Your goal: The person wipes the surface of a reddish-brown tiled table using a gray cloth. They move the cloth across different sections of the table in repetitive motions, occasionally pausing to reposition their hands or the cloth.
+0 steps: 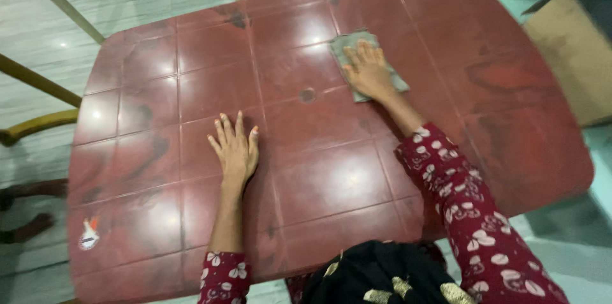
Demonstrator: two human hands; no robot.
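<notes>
A dark red plastic table (153, 170) with a grid pattern fills the view. My right hand (368, 69) lies flat, fingers spread, pressing on a grey-green cloth (349, 44) near the table's far middle. The cloth is partly hidden under that hand. My left hand (234, 149) rests flat on the bare tabletop closer to me, fingers apart, holding nothing. Both arms wear red sleeves with a white flower print.
A small round hole (307, 95) sits at the table's centre. A sticker (88, 234) marks the near left corner. Wooden chair parts (38, 122) stand at the left, metal legs (57, 1) behind. A brown box (574, 55) lies on the floor at right.
</notes>
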